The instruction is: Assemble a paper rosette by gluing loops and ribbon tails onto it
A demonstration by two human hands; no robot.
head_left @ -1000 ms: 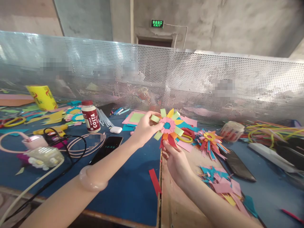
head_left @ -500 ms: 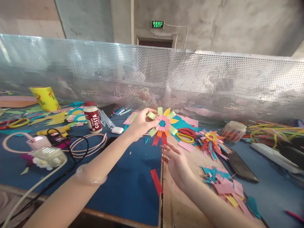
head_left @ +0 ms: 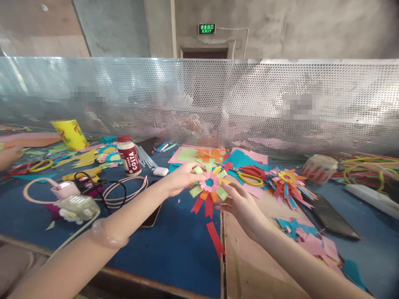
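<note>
A paper flower (head_left: 204,193) with a pink ring centre and green, yellow, orange and red petals is held up above the table. My left hand (head_left: 184,179) pinches it by its left side, thumb and fingers closed on a green petal near the ring. At the flower's right edge, the curled fingers of my right hand (head_left: 239,206) grip the petals; part of that contact is hidden. Below, a loose red paper strip (head_left: 215,238) with a notched end lies by the seam between the blue surface and the wooden board (head_left: 249,265).
Right: a finished layered paper flower (head_left: 286,178), phone (head_left: 333,218), paper scraps and tape roll (head_left: 319,168). Left: Costa bottle (head_left: 129,158), yellow glue gun (head_left: 82,174), cables and another person's hand (head_left: 9,157). Scissors (head_left: 251,178) lie behind my right hand; a perforated metal screen (head_left: 202,99) stands behind.
The flower has come lower and slightly left in view. My right hand has risen from below to its right edge. Another person's hand has appeared at the far left.
</note>
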